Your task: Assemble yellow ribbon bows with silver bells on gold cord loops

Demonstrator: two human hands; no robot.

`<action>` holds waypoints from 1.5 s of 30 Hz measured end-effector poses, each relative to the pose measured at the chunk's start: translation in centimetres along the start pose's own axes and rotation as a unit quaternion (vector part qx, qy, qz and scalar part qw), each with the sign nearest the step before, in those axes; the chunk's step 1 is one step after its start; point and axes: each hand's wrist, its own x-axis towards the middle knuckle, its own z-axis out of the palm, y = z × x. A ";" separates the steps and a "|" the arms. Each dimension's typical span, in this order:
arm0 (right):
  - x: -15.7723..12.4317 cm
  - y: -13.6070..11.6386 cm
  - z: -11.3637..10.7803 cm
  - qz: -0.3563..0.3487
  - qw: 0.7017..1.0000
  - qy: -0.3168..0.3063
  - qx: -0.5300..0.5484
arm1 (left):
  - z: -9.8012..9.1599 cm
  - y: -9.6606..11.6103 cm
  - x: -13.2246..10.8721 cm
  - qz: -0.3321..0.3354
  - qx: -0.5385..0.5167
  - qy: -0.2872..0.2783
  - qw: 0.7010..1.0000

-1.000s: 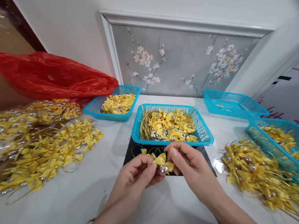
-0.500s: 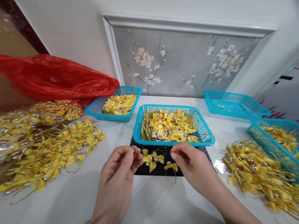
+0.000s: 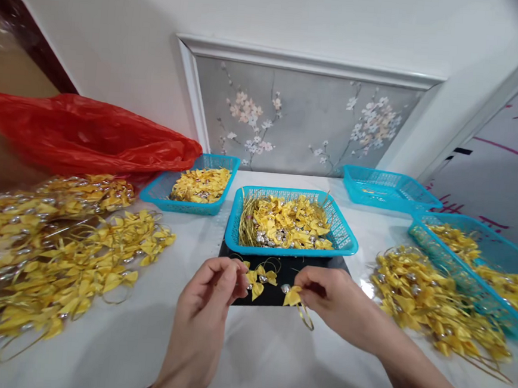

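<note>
My right hand (image 3: 329, 295) pinches a yellow ribbon bow (image 3: 293, 296), which has a silver bead and a gold cord loop hanging below it. My left hand (image 3: 209, 292) is closed in a pinch, its fingertips turned inward. What it grips, if anything, is hidden by the fingers. Right beside those fingertips are more yellow bows (image 3: 259, 280) with silver beads and thin gold loops, over a black mat (image 3: 280, 294). Just beyond both hands stands a blue plastic basket (image 3: 297, 254) heaped with the same bows, a bundle of gold cords along its left side.
Loose bows (image 3: 120, 243) spread over the white table (image 3: 255, 361) at left, near a clear bag of bows (image 3: 1, 221) and a red plastic bag (image 3: 88, 136). Another pile (image 3: 430, 297) lies right. More blue baskets (image 3: 186, 207) stand behind left and right (image 3: 472, 270).
My right hand has lowered slightly and taken hold of the bow that lay near its fingertips. My left hand stays pinched in nearly the same place. The view has shifted a little to the right.
</note>
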 end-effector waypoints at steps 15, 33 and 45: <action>-2.5 -1.9 1.7 -0.120 0.951 0.183 0.218 | 0.9 0.4 -1.5 -0.122 -0.006 -0.249 0.961; -3.0 -2.3 2.0 -0.029 0.923 0.132 0.360 | 0.6 0.0 -1.6 -0.072 0.011 -0.160 0.984; -4.0 -1.0 0.7 0.042 0.880 0.159 0.446 | 1.4 0.8 -1.3 -0.044 0.051 -0.110 0.992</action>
